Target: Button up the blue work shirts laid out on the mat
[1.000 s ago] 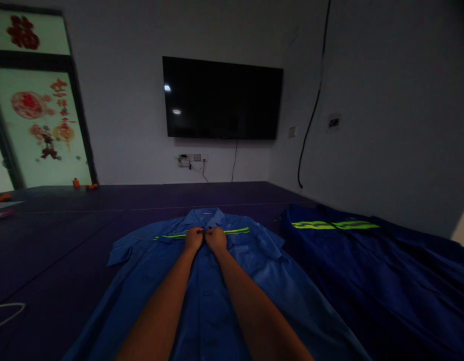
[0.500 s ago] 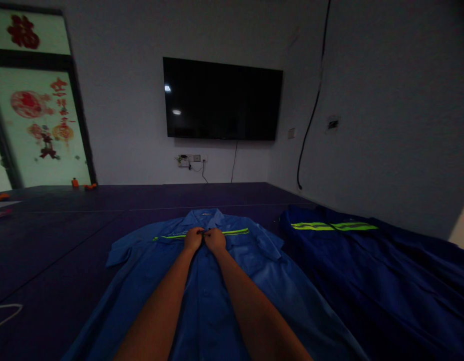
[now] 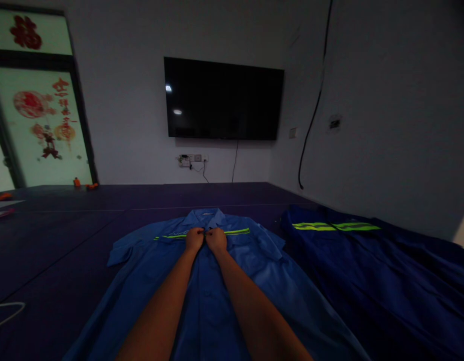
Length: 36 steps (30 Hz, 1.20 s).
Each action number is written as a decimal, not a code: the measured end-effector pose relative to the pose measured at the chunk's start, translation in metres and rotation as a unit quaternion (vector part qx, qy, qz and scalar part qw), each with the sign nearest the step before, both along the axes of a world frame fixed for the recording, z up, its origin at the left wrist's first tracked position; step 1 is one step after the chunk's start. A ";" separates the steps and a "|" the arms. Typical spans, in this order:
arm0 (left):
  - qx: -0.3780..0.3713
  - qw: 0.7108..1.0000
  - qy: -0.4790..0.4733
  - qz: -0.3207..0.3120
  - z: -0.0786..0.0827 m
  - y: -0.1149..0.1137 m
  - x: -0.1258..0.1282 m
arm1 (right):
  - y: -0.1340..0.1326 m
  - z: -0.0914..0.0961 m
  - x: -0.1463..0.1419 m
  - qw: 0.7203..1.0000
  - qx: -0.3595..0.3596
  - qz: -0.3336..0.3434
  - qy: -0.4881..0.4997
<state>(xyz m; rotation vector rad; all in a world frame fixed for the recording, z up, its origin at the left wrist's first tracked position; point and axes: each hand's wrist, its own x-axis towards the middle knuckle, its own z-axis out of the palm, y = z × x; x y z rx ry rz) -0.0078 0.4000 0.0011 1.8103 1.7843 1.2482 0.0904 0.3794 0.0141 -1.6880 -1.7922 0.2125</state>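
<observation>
A blue short-sleeved work shirt [image 3: 254, 271] with a yellow-green reflective stripe across the chest lies spread face up in front of me, collar away from me. Both hands meet at its front placket, just below the collar. My left hand [image 3: 195, 239] is closed, fingertips pinching the placket edge. Right beside it, my right hand [image 3: 216, 240] also pinches the cloth there. The fingertips nearly touch, and whatever button lies between them is too small and dark to make out. Lower down the placket a button shows faintly between my forearms.
A dark blue garment [image 3: 367, 265] with reflective stripes lies to the right on the purple surface [image 3: 66, 225]. A white cable [image 3: 8, 305] is at the left edge. Orange objects [image 3: 77, 182] sit far left. A television [image 3: 224, 100] hangs on the wall; a black cable [image 3: 310, 125] dangles at right.
Both hands stay at the same spot on the placket, with only slight finger movement. The whole view has shifted a little.
</observation>
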 end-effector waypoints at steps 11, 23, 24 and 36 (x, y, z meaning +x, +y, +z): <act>0.003 1.000 0.007 -0.001 0.002 -0.001 0.000 | 0.000 -0.001 -0.001 1.000 0.003 -0.007 0.023; 0.003 1.000 0.010 -0.003 0.002 -0.001 0.000 | 0.002 -0.003 -0.001 1.000 -0.001 -0.006 0.023; 0.003 1.000 0.011 -0.003 0.002 -0.001 0.000 | 0.003 -0.003 -0.001 1.000 -0.002 -0.004 0.024; 0.004 1.000 0.011 -0.007 0.002 0.000 0.000 | 0.002 -0.002 0.000 1.000 -0.003 0.004 0.014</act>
